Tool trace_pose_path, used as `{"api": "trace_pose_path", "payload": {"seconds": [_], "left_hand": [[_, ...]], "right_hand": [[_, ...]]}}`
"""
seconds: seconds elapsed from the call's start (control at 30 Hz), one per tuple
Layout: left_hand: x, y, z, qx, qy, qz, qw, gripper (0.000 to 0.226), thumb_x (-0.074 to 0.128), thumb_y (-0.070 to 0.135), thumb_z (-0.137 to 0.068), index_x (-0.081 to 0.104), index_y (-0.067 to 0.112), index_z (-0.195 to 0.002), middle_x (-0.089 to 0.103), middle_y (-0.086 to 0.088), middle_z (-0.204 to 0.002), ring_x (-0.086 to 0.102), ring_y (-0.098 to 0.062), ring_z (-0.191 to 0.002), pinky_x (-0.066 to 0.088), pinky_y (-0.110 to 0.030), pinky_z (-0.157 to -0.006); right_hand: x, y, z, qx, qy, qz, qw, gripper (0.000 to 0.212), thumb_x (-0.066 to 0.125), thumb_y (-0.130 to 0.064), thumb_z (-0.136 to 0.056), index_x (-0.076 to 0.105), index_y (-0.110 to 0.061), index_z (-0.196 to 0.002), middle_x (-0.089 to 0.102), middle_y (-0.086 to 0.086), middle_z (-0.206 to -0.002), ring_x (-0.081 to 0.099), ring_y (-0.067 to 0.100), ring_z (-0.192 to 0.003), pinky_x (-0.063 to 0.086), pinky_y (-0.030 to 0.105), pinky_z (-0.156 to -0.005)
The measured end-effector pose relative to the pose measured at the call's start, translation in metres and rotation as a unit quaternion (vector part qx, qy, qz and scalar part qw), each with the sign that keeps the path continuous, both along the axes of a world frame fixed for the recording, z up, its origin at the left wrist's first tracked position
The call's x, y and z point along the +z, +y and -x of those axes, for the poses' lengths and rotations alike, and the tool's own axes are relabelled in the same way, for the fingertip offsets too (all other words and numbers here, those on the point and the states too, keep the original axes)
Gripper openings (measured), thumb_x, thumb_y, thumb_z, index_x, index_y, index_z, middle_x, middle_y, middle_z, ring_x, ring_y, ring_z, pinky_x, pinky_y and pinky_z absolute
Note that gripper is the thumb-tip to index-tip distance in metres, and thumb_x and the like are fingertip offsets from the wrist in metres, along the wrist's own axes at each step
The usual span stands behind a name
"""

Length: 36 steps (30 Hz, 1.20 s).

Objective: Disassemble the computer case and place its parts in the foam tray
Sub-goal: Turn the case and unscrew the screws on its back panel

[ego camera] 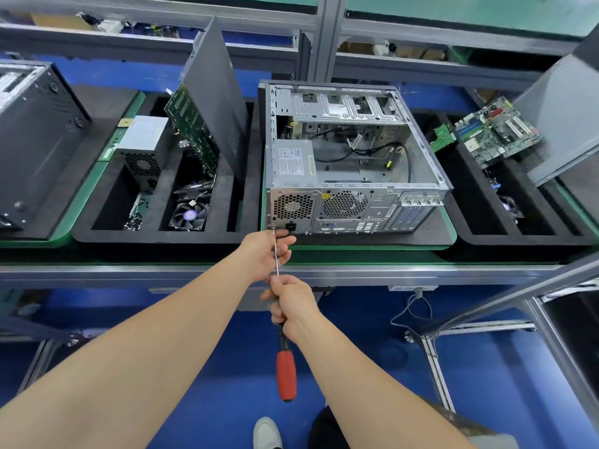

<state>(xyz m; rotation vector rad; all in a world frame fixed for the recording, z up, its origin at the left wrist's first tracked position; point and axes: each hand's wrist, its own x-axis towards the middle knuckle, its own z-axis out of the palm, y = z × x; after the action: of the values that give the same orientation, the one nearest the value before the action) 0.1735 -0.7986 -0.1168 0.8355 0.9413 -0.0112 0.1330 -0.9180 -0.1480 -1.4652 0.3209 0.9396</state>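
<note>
An open silver computer case [353,163] lies on its side on the bench, its rear panel facing me, with a power supply [293,162] still inside at its left. A long screwdriver [286,371] with a red handle points at a screw at the rear panel's lower left corner. My left hand [270,251] pinches the metal shaft just below the tip. My right hand [291,304] grips the screwdriver lower down, where the shaft meets the handle. To the left sits the black foam tray [162,236], holding another power supply [142,147], a circuit board [191,128], a grey side panel [215,92] and a fan [189,217].
A dark closed case [32,147] stands at far left. A second foam tray [525,234] at right holds a motherboard [496,134] and a leaning grey panel [564,115]. The bench's metal front edge [389,273] runs just under my hands. Blue floor lies below.
</note>
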Motion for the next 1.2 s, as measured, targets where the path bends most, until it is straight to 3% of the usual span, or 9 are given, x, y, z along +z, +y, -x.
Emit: {"api": "trace_pose_path", "payload": {"seconds": [0.1, 0.23, 0.4, 0.5, 0.6, 0.67, 0.77, 0.97, 1.2], "left_hand": [[0.000, -0.002, 0.000, 0.012, -0.008, 0.007, 1.000, 0.027, 0.035, 0.009, -0.110, 0.061, 0.002, -0.107, 0.074, -0.019, -0.095, 0.053, -0.015, -0.059, 0.057, -0.032, -0.069], [-0.004, -0.002, 0.000, 0.023, -0.004, 0.013, 1.000, 0.021, 0.040, 0.012, -0.110, 0.060, 0.005, -0.109, 0.078, -0.014, -0.089, 0.056, -0.012, -0.054, 0.057, -0.029, -0.063], [-0.004, 0.005, 0.001, 0.020, -0.007, 0.034, 0.999, 0.020, 0.039, 0.008, -0.111, 0.059, 0.002, -0.110, 0.078, -0.010, -0.078, 0.051, -0.008, -0.054, 0.055, -0.023, -0.058], [-0.001, 0.007, 0.001, 0.022, -0.012, 0.058, 0.998, 0.018, 0.040, 0.006, -0.110, 0.058, 0.000, -0.111, 0.078, -0.013, -0.084, 0.057, -0.008, -0.052, 0.056, -0.024, -0.055], [0.000, 0.007, 0.000, 0.024, -0.023, 0.050, 0.998, 0.018, 0.038, 0.002, -0.110, 0.056, 0.000, -0.111, 0.075, -0.015, -0.092, 0.062, -0.008, -0.049, 0.058, -0.024, -0.053], [-0.002, 0.007, 0.001, 0.018, -0.027, 0.046, 0.998, 0.020, 0.038, 0.004, -0.110, 0.057, 0.000, -0.109, 0.077, -0.013, -0.085, 0.065, -0.008, -0.050, 0.059, -0.025, -0.053], [-0.002, 0.007, 0.003, -0.004, -0.024, 0.023, 0.999, 0.024, 0.037, 0.004, -0.109, 0.061, 0.002, -0.107, 0.078, -0.009, -0.080, 0.068, -0.009, -0.054, 0.060, -0.026, -0.055], [-0.002, 0.005, 0.006, -0.021, -0.019, -0.007, 1.000, 0.033, 0.032, 0.007, -0.109, 0.065, 0.003, -0.110, 0.078, -0.009, -0.079, 0.070, -0.014, -0.057, 0.063, -0.030, -0.060], [0.001, 0.000, 0.008, -0.017, -0.048, 0.008, 0.999, 0.025, 0.037, 0.007, -0.110, 0.062, 0.002, -0.114, 0.077, -0.014, -0.091, 0.072, -0.024, -0.081, 0.062, -0.034, -0.069]], "right_hand": [[0.002, 0.005, 0.001, -0.008, -0.040, 0.065, 0.997, 0.016, 0.058, -0.020, -0.108, 0.066, -0.006, -0.107, 0.073, 0.001, -0.068, 0.037, 0.011, -0.042, 0.031, 0.023, -0.043], [0.007, 0.006, 0.003, 0.008, -0.035, 0.064, 0.997, 0.018, 0.057, -0.022, -0.109, 0.064, -0.005, -0.111, 0.075, 0.005, -0.076, 0.041, 0.013, -0.045, 0.034, 0.025, -0.044], [0.011, -0.006, -0.004, 0.053, 0.037, -0.082, 0.995, 0.027, 0.051, -0.030, -0.112, 0.065, -0.006, -0.107, 0.067, 0.009, -0.067, 0.048, 0.016, -0.045, 0.038, 0.026, -0.045], [0.007, -0.011, -0.005, -0.008, 0.124, -0.190, 0.974, 0.032, 0.051, -0.035, -0.111, 0.065, -0.007, -0.105, 0.051, 0.006, -0.060, 0.047, 0.017, -0.046, 0.041, 0.027, -0.044], [0.003, -0.013, -0.004, -0.018, 0.152, -0.252, 0.956, 0.031, 0.050, -0.037, -0.111, 0.061, -0.013, -0.094, 0.038, 0.000, -0.059, 0.035, 0.012, -0.042, 0.032, 0.024, -0.040], [0.003, -0.012, -0.005, -0.015, 0.145, -0.267, 0.953, 0.027, 0.049, -0.032, -0.111, 0.061, -0.012, -0.098, 0.041, -0.001, -0.060, 0.027, 0.008, -0.039, 0.025, 0.021, -0.036], [0.006, -0.006, -0.006, -0.019, 0.111, -0.218, 0.969, 0.022, 0.046, -0.023, -0.113, 0.062, -0.008, -0.110, 0.055, 0.002, -0.063, 0.026, 0.007, -0.036, 0.021, 0.021, -0.036], [0.006, 0.002, -0.007, -0.022, 0.064, -0.085, 0.994, 0.020, 0.053, -0.021, -0.111, 0.069, -0.010, -0.106, 0.064, 0.003, -0.064, 0.028, 0.009, -0.043, 0.022, 0.023, -0.039], [0.006, 0.009, -0.010, -0.017, 0.002, 0.032, 0.999, 0.016, 0.061, -0.021, -0.107, 0.067, -0.007, -0.104, 0.068, 0.001, -0.057, 0.029, 0.011, -0.039, 0.022, 0.021, -0.041]]}}
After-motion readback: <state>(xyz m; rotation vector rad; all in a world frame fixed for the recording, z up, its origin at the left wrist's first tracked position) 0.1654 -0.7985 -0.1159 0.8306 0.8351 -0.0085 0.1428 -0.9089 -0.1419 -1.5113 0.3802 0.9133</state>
